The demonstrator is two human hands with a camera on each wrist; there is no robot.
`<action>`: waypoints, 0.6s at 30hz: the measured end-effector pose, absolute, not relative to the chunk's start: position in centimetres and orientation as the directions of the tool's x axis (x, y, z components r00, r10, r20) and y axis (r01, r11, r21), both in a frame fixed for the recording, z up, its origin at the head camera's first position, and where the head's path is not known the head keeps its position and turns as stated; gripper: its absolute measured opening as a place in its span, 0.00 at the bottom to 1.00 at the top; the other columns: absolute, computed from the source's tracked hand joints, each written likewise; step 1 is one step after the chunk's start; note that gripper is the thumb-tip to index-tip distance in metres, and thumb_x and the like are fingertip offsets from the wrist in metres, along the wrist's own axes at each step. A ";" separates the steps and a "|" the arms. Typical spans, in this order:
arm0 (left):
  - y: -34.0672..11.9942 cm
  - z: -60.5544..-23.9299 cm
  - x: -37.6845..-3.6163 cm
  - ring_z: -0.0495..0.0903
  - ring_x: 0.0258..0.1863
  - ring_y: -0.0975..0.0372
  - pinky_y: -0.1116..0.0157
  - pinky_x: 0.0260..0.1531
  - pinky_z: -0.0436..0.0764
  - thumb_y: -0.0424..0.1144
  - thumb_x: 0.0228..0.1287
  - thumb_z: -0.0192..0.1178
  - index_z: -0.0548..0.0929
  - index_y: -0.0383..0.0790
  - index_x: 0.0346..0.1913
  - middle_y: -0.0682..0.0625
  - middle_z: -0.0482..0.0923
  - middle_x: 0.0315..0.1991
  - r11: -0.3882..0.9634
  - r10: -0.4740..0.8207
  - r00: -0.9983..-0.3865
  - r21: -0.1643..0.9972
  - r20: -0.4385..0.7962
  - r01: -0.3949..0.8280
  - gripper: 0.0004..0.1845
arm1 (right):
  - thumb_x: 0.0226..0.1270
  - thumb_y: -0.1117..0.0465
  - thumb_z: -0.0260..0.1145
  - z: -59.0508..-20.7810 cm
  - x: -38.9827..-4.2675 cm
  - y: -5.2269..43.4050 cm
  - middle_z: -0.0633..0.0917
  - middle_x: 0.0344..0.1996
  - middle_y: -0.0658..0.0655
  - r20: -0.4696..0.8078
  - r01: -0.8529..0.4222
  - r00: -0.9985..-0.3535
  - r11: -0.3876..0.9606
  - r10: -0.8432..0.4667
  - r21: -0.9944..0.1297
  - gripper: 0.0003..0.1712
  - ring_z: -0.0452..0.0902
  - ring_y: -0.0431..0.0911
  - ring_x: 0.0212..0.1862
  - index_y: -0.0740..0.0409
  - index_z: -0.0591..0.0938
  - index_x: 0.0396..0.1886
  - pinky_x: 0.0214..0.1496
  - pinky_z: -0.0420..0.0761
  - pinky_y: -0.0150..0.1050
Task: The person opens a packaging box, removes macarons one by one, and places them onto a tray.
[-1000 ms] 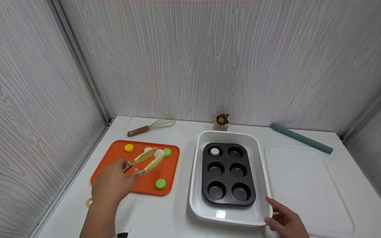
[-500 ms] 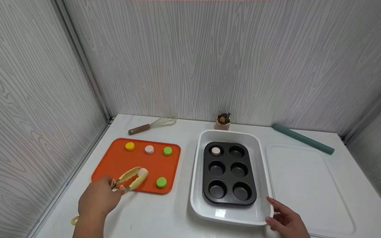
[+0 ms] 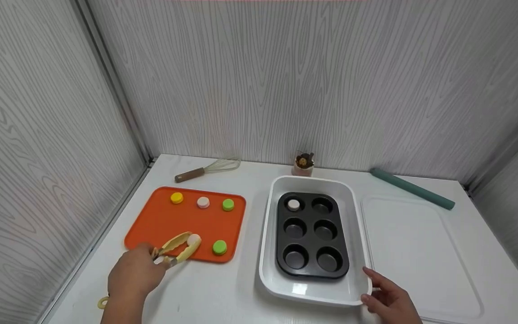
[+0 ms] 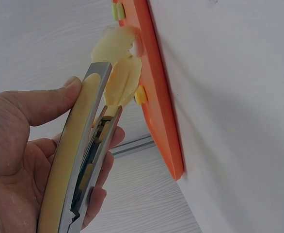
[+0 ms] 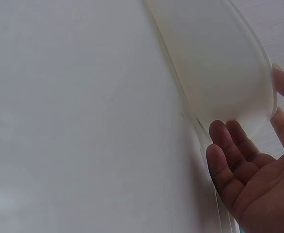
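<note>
In the head view, my left hand grips metal tongs with yellow tips over the front edge of the orange tray. A pale pink macaron sits between the tong tips, close over the tray. The left wrist view has the thumb on one arm of the tongs and the fingers behind the other. With my right hand I hold the front right corner of a white basin, thumb and fingers at its rim. Inside the basin lies a black muffin tin, a pale macaron in its back left cup.
Yellow, pink and green macarons sit on the orange tray. Behind it lies a whisk. A small flower pot stands behind the basin. To the right are a green rolling pin and a white board.
My left hand has moved left and toward the front with the tongs and macaron, then lowered slightly over the orange tray. The right hand stays at the basin's corner.
</note>
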State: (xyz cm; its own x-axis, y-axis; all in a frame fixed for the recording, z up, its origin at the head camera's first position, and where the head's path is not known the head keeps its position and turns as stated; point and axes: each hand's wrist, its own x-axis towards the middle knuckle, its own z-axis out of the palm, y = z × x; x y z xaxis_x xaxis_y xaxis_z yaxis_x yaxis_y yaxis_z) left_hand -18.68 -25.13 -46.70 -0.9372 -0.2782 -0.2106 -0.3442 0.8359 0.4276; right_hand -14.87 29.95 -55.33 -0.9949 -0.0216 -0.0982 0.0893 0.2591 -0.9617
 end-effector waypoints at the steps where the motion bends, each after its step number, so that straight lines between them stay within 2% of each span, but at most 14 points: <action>1: -25.1 -46.7 -18.7 0.84 0.39 0.48 0.45 0.37 0.82 0.44 0.63 0.73 0.81 0.27 0.55 0.42 0.86 0.38 0.838 -0.273 -0.940 0.429 -0.206 -0.338 0.26 | 0.71 0.65 0.74 -55.3 -14.8 29.9 0.83 0.48 0.63 -0.100 0.092 -0.995 0.256 -0.018 -0.962 0.40 0.82 0.47 0.32 0.68 0.69 0.78 0.37 0.84 0.38; 8: -24.9 -46.6 -18.7 0.85 0.38 0.48 0.46 0.34 0.82 0.44 0.63 0.73 0.81 0.26 0.54 0.42 0.86 0.35 0.850 -0.251 -0.951 0.427 -0.182 -0.307 0.26 | 0.70 0.66 0.74 -55.3 -14.8 29.9 0.82 0.49 0.63 -0.108 0.103 -0.994 0.259 -0.005 -0.960 0.41 0.83 0.48 0.34 0.68 0.68 0.78 0.38 0.84 0.38; 10: -24.8 -46.4 -18.8 0.85 0.38 0.47 0.46 0.35 0.83 0.45 0.62 0.74 0.80 0.26 0.56 0.41 0.86 0.37 0.850 -0.252 -0.948 0.425 -0.194 -0.313 0.29 | 0.70 0.67 0.74 -55.2 -14.8 29.9 0.81 0.50 0.63 -0.108 0.103 -0.994 0.263 -0.007 -0.959 0.41 0.83 0.48 0.35 0.69 0.68 0.78 0.38 0.85 0.37; 15: -24.6 -45.0 -18.8 0.84 0.45 0.44 0.43 0.42 0.83 0.51 0.60 0.76 0.77 0.24 0.62 0.34 0.85 0.49 0.835 -0.272 -0.942 0.440 -0.195 -0.332 0.38 | 0.69 0.68 0.74 -55.1 -14.8 29.7 0.80 0.50 0.65 -0.119 0.114 -0.993 0.257 -0.005 -0.960 0.41 0.82 0.48 0.34 0.69 0.68 0.79 0.38 0.84 0.37; 18: -23.5 -43.1 -19.1 0.83 0.50 0.41 0.41 0.46 0.82 0.52 0.62 0.76 0.76 0.25 0.65 0.32 0.84 0.55 0.831 -0.252 -0.959 0.480 -0.127 -0.281 0.39 | 0.69 0.68 0.74 -55.2 -14.8 29.8 0.80 0.50 0.64 -0.127 0.125 -0.992 0.262 0.008 -0.957 0.41 0.82 0.48 0.33 0.67 0.68 0.79 0.37 0.84 0.37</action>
State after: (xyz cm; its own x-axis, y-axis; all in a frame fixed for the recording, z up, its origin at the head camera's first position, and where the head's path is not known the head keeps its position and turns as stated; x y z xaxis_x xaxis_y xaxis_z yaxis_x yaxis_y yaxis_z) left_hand -19.13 -23.50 -43.08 -0.9594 -0.2518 -0.1267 -0.2814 0.8306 0.4804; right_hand -14.85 29.81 -55.17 -0.9918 0.0085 -0.1272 0.1250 0.2623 -0.9569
